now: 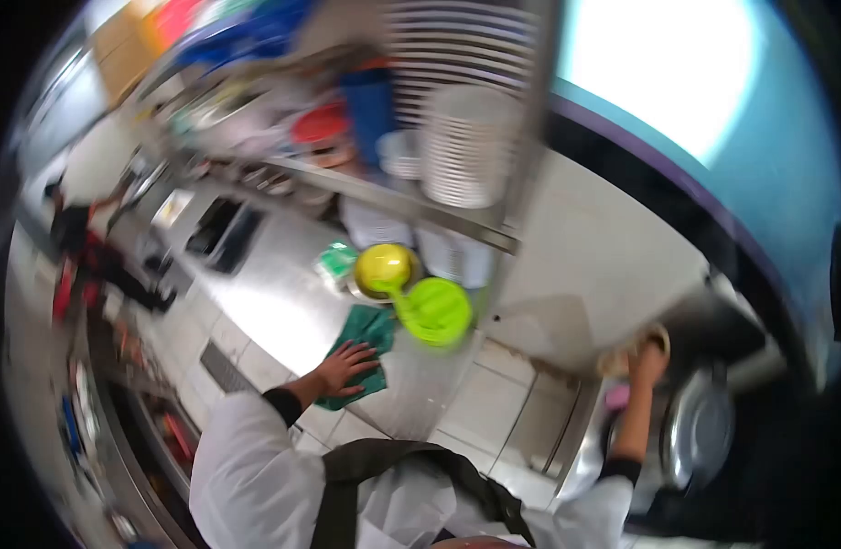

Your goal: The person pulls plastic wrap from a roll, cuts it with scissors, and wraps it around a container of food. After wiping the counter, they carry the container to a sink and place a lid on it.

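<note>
My left hand (345,368) lies flat with fingers spread on a green cloth (369,328) at the edge of the steel counter (283,274). Just beyond the cloth are a bright green round plastic item (435,312) with a handle-like strip and a yellow bowl (384,266) set in a metal rim. A green and white packet (336,261) sits beside them. Off to the right, my right hand (651,361) closes on a beige round object (659,337) with a curved rim; its kind is blurred. Below that hand is a small pink thing (617,396).
Above the counter, a metal shelf (384,197) carries stacked white containers (468,146) and a red tub (320,123). A large shiny metal lid or pot (700,430) stands at right. Black trays (224,233) lie farther along the counter. Another person (96,238) stands at far left.
</note>
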A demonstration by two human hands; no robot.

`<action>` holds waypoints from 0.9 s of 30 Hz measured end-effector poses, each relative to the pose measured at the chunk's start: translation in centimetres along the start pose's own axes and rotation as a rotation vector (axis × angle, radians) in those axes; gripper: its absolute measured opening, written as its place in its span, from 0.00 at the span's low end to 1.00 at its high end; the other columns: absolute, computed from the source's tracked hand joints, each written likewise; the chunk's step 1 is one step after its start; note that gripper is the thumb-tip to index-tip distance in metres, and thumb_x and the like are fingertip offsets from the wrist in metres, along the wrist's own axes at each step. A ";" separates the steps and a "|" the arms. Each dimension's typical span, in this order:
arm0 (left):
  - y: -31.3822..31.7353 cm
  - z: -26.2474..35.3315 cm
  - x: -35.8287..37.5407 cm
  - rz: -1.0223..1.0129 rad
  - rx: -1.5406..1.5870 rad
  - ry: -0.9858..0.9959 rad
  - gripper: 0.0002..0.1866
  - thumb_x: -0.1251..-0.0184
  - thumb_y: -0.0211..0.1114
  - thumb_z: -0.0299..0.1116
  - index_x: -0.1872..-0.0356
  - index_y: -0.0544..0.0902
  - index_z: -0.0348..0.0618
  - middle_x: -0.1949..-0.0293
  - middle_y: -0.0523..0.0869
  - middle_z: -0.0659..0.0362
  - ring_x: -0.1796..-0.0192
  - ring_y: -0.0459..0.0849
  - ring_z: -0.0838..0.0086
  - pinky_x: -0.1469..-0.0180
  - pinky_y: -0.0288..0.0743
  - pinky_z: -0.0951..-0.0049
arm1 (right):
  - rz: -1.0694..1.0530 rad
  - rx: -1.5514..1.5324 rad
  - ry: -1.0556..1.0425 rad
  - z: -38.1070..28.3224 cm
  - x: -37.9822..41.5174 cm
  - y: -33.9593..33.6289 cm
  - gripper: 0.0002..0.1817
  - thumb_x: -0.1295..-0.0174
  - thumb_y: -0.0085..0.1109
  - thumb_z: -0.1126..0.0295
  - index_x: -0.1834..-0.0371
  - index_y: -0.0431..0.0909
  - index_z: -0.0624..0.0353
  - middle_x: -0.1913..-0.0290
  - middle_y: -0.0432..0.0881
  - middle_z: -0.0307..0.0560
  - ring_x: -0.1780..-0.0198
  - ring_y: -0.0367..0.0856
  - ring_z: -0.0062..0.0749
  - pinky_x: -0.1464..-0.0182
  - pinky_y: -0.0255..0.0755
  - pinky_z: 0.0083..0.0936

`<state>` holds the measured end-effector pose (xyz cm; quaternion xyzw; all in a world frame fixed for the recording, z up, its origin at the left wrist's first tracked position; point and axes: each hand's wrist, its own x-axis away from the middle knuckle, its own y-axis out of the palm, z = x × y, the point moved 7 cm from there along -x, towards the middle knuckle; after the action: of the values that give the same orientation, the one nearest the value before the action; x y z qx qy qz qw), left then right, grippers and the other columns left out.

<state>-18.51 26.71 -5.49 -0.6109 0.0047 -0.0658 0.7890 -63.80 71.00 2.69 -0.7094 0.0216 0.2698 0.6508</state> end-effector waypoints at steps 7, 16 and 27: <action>0.8 -2.1 1.8 0.129 0.114 0.096 0.35 0.45 0.56 0.50 0.36 0.59 0.52 0.33 0.54 0.54 0.31 0.50 0.57 0.33 0.38 0.47 | -0.045 -0.754 -0.108 -9.0 9.1 -22.9 0.17 0.54 0.63 0.71 0.62 0.75 0.73 0.63 0.80 0.56 0.65 0.79 0.39 0.58 0.71 0.32; -4.5 -2.8 9.6 0.387 0.744 0.354 0.25 0.40 0.57 0.40 0.42 0.67 0.44 0.39 0.66 0.51 0.36 0.63 0.60 0.36 0.51 0.51 | 0.373 -0.807 -0.593 -40.7 19.4 -47.4 0.16 0.50 0.62 0.72 0.57 0.75 0.63 0.57 0.75 0.61 0.61 0.75 0.46 0.62 0.70 0.37; -3.9 -18.3 25.4 -0.415 1.729 -0.142 0.37 0.38 0.37 0.65 0.43 0.69 0.43 0.49 0.76 0.55 0.46 0.74 0.69 0.45 0.66 0.65 | 0.670 -0.807 -0.784 -65.1 18.5 -49.9 0.35 0.49 0.56 0.46 0.46 0.61 0.61 0.54 0.67 0.62 0.55 0.75 0.52 0.54 0.75 0.40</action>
<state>4.71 5.32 -4.51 0.2069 -0.2061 -0.1500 0.9446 -5.84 23.66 41.05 -0.7019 -0.1002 0.6835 0.1739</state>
